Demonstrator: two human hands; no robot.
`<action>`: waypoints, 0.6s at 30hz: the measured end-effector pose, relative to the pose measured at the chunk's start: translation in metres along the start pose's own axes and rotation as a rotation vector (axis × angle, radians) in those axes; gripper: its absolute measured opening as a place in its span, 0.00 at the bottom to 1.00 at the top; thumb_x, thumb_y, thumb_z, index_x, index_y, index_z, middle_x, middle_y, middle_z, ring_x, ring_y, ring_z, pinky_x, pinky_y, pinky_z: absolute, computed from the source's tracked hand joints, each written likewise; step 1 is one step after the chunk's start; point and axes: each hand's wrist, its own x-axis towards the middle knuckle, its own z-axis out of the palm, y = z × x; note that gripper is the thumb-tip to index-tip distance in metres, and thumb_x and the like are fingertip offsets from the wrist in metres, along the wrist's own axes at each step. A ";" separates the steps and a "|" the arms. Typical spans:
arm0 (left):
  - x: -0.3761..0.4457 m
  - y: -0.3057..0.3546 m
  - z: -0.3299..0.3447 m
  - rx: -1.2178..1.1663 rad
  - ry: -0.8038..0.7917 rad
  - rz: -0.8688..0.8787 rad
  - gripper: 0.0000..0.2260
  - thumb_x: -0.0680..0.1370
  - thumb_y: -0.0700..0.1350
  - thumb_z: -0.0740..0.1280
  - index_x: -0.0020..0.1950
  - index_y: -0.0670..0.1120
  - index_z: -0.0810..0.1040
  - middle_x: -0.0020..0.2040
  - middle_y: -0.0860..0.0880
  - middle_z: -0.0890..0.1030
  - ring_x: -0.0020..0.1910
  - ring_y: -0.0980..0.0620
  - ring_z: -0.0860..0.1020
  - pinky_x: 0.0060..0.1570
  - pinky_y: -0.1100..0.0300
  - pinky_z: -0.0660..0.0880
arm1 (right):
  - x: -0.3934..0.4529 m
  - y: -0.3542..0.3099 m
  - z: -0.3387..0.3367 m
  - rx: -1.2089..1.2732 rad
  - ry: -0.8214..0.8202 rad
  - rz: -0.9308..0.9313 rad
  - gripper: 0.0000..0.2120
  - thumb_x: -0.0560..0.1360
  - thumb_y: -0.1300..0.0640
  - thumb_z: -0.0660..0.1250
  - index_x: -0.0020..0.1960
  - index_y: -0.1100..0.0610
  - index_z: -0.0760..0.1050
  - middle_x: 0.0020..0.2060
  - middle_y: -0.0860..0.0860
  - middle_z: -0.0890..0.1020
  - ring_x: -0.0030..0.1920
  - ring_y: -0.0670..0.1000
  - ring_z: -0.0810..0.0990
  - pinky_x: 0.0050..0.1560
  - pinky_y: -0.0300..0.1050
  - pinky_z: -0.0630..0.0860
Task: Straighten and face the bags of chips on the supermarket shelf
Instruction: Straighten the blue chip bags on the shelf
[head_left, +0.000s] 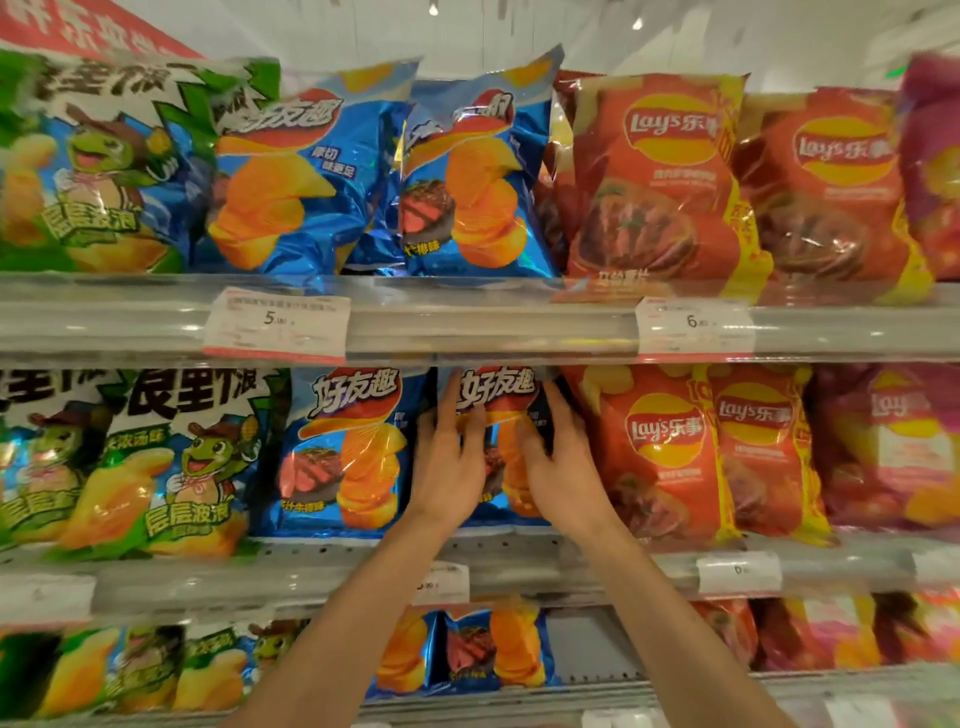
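On the middle shelf a blue chip bag (497, 391) with a steak picture stands upright, facing me. My left hand (448, 467) lies flat on its left front, fingers straight and pointing up. At the bag's right edge, my right hand (563, 465) grips it, thumb on the front and fingers round the side. The hands cover most of the bag's lower half. A matching blue bag (347, 447) stands just to its left, and an orange-red Lay's bag (660, 447) stands to its right.
The upper shelf (467, 322) carries green, blue and orange-red bags; two blue ones (467, 171) lean against each other. Green bags (156, 462) fill the middle shelf's left, pink-red bags (893, 447) its right. The lower shelf (519, 699) holds more bags. Price tags (275, 325) hang on the shelf rails.
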 end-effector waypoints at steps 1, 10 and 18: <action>0.002 0.001 -0.001 0.001 -0.010 -0.010 0.23 0.85 0.54 0.54 0.80 0.62 0.53 0.73 0.44 0.65 0.70 0.46 0.68 0.60 0.61 0.62 | 0.001 -0.002 0.000 0.010 -0.019 0.010 0.28 0.83 0.50 0.59 0.80 0.42 0.53 0.78 0.47 0.60 0.76 0.47 0.60 0.73 0.41 0.58; 0.015 -0.003 0.006 0.036 0.005 0.069 0.22 0.85 0.51 0.56 0.79 0.62 0.58 0.72 0.41 0.66 0.65 0.42 0.74 0.65 0.51 0.72 | 0.022 0.003 -0.004 0.116 -0.053 0.070 0.31 0.80 0.62 0.62 0.80 0.47 0.57 0.70 0.51 0.74 0.64 0.44 0.75 0.64 0.37 0.73; 0.010 -0.005 0.002 0.008 -0.035 0.081 0.25 0.85 0.56 0.54 0.79 0.67 0.48 0.72 0.46 0.65 0.50 0.62 0.76 0.58 0.53 0.76 | 0.013 0.006 -0.001 0.114 -0.046 0.065 0.30 0.82 0.52 0.62 0.80 0.43 0.52 0.70 0.43 0.72 0.67 0.41 0.71 0.58 0.24 0.67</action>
